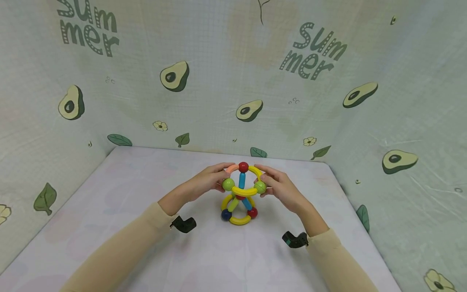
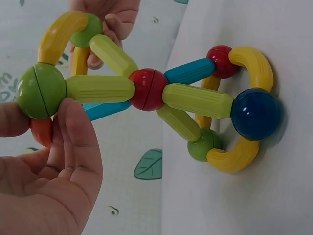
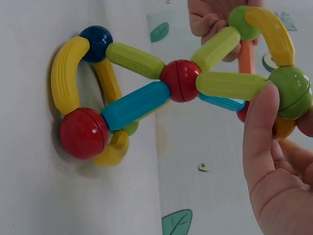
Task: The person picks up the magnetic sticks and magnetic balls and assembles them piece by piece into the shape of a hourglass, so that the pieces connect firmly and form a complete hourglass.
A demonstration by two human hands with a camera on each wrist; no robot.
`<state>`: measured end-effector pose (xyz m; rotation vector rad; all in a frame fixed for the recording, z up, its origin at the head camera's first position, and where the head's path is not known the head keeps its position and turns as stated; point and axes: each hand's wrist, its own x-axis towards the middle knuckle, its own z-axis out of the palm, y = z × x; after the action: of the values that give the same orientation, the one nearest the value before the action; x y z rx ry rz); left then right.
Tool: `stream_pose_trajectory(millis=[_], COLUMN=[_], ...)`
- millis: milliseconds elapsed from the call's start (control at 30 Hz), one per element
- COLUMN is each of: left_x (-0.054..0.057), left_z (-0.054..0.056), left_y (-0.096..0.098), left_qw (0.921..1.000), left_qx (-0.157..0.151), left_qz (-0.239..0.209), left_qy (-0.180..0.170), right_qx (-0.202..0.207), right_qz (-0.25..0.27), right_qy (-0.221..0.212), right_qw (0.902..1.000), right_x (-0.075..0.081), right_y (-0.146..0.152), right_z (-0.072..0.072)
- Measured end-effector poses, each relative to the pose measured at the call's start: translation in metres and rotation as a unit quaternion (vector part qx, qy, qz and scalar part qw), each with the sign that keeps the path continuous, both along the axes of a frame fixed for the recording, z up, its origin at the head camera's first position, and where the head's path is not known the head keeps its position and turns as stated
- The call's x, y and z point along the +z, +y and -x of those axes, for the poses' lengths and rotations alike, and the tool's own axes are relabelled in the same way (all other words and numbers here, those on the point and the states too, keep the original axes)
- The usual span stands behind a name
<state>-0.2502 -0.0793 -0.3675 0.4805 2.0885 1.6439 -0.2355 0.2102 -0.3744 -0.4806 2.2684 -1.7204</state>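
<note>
A ball-and-stick toy structure [image 1: 239,191] stands upright on the table, two rings joined through a red centre ball [image 2: 148,89]. Its lower ring has yellow curved sticks [image 1: 240,220] with blue, red and green balls. At the upper ring, my left hand [image 1: 204,180] grips the left green ball [image 2: 41,91], fingers beside the orange curved stick [image 1: 232,168]. Opposite, my right hand [image 1: 284,188] holds the right green ball [image 3: 289,92] between thumb and fingers. A red ball [image 1: 243,167] sits at the ring's far side, and a yellow curved stick [image 1: 245,192] spans its near side.
The table [image 1: 233,259] has a pale cloth cover. Behind it and at both sides hangs a curtain [image 1: 208,89] printed with avocados, leaves and lettering. Black wrist cameras [image 1: 185,224] sit at both beige cuffs.
</note>
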Motion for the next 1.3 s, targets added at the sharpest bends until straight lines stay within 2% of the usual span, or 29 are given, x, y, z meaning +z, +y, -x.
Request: stream_pose_trajectory(millis=[167,733,967,1300], left_x=[0.001,0.002,-0.001,0.0], left_z=[0.0,-0.002,-0.001,-0.004], left_y=[0.0,0.001,-0.005,-0.007], left_qw=[1.0,0.9999,0.9992,0.9984], left_qx=[-0.001,-0.005,-0.026,-0.036], left_qz=[0.003,0.005,0.024,0.033], left_qy=[-0.002,-0.012,0.017,0.028], right_qx=[-0.006,-0.005,0.01,0.029], right_qz=[0.016,0.026,0.014,0.011], right_qy=[-0.021,-0.044,-0.041,-0.03], right_qw=[0.9996,0.9987,0.999,0.9991], right_x=[0.0,0.002,0.004,0.002], right_y=[0.0,0.001,0.006,0.011], right_z=[-0.002,-0.005,-0.006,-0.008])
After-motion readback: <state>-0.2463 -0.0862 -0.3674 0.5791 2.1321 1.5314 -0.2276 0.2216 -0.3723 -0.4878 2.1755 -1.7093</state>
